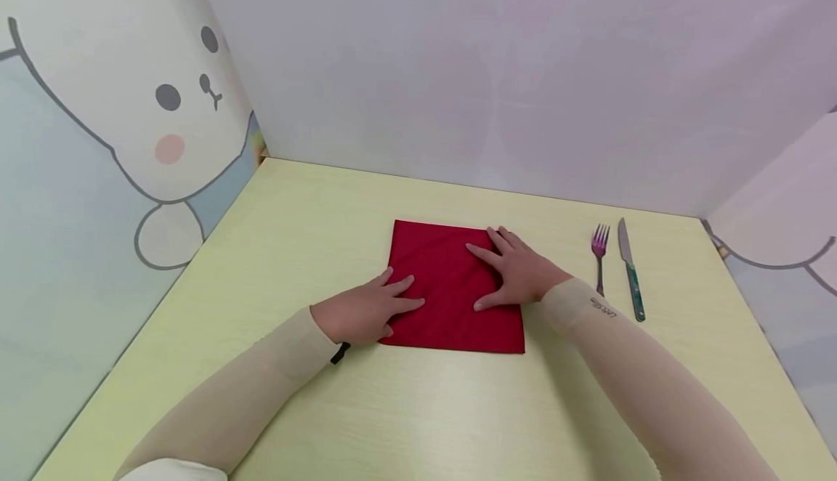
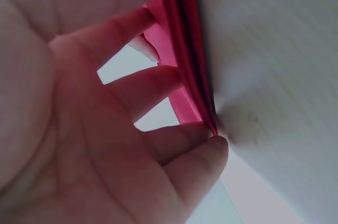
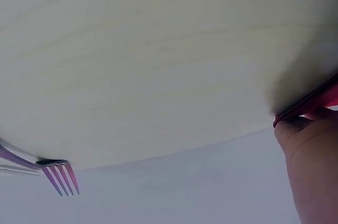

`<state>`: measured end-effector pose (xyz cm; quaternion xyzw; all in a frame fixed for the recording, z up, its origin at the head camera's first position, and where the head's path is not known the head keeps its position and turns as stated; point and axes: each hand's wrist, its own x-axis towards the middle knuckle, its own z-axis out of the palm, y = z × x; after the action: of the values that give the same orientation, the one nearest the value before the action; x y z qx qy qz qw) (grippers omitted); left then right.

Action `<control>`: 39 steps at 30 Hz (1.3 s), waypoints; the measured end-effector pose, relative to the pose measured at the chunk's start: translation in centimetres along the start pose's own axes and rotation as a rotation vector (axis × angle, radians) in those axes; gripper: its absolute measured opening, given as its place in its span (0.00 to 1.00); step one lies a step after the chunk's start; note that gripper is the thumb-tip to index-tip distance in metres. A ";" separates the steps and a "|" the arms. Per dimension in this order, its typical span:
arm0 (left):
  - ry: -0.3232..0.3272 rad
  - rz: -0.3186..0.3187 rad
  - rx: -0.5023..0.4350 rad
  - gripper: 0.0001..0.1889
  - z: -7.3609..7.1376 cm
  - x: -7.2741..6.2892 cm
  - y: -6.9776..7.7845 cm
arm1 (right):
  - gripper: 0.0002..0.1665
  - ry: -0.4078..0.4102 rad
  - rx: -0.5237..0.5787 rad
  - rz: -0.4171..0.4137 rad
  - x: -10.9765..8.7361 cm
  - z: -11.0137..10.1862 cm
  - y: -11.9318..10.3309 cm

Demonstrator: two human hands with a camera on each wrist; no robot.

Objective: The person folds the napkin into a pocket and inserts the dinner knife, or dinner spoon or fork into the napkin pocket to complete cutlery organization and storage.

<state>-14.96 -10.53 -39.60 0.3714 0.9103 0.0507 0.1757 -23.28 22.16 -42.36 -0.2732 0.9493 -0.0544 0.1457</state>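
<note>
A red cloth napkin [image 1: 445,285], folded into a square with layered edges, lies flat on the table. My left hand [image 1: 366,310] rests on its left edge with the fingers spread. The left wrist view shows the fingertips [image 2: 208,142] right at the layered napkin edge [image 2: 182,49]. On the napkin's right side lies my right hand [image 1: 523,270], fingers spread, tips near the far right corner and thumb toward the middle. In the right wrist view, part of the right hand [image 3: 311,155] shows at the napkin's corner [image 3: 303,109].
Right of the napkin lie a fork [image 1: 599,245] and a knife with a green handle [image 1: 633,277], side by side, tips pointing away. The right forearm passes close to the fork's handle. A pale curtain [image 1: 490,89] hangs behind the light wooden table [image 1: 418,408].
</note>
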 end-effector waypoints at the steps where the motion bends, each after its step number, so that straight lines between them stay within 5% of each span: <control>1: -0.004 0.001 0.004 0.34 0.0 0.0 0.0 | 0.72 0.001 0.003 0.002 0.0 0.0 0.0; 7: -0.031 -0.007 0.007 0.35 -0.2 0.1 0.0 | 0.66 0.016 0.021 -0.010 0.1 -0.1 0.4; 12: -0.027 -0.058 -0.015 0.35 -1.8 1.1 -0.7 | 0.58 0.067 0.009 0.013 0.4 -0.8 1.4; 21: 0.208 -0.247 -0.062 0.20 -5.9 8.5 -6.9 | 0.27 0.175 -0.032 0.026 1.9 -2.8 2.1; 27: 0.166 -0.286 -0.182 0.11 -6.1 11.5 -10.6 | 0.16 0.193 0.009 0.029 2.9 -3.3 2.5; 34: 0.143 -0.325 -0.323 0.04 -6.4 12.4 -10.5 | 0.13 0.161 0.139 0.100 3.3 -3.3 3.9; 39: 0.170 -0.370 -0.318 0.06 -6.3 12.6 -10.8 | 0.11 0.165 0.209 0.135 3.7 -3.2 4.2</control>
<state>-32.67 -9.28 -39.68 0.1607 0.9548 0.1913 0.1610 -29.32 23.83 -41.00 -0.1868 0.9634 -0.1651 0.0982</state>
